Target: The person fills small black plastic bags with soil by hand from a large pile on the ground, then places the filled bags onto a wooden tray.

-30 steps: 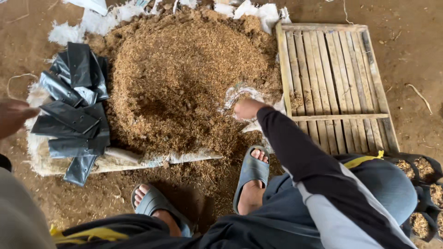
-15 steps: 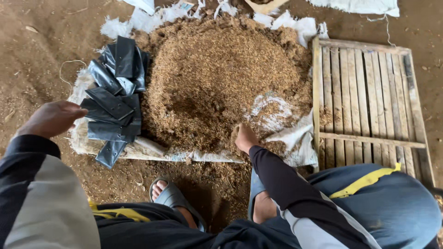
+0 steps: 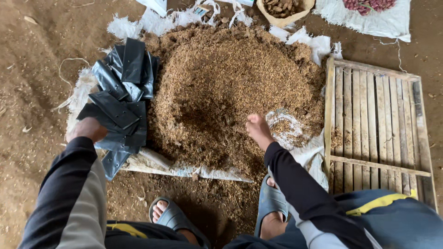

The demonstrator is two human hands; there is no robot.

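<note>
Squatting low in grey sandals (image 3: 171,216), the person has both arms out over the work on the ground. Nearest, the left hand (image 3: 87,129) rests on the near edge of a loose stack of black plastic bags (image 3: 121,99) lying at the left margin of the white woven sheet (image 3: 184,169); its fingers are curled down onto the top bags, though whether they have pinched one free cannot be told. The right hand (image 3: 258,130) is clenched into a fist at the near right edge of the heap of brown husk mix (image 3: 230,87), apparently closed on a handful of it. To do this well, I judge it best to peel just one bag off the stack with the thumb, open its mouth fully, and bring the fistful straight over it so little spills onto the dirt. Right of the heap lies a slatted wooden tray (image 3: 376,124). Farther off sit a basket of brown pieces (image 3: 285,7) and a white sack with reddish bulbs (image 3: 369,14).
</note>
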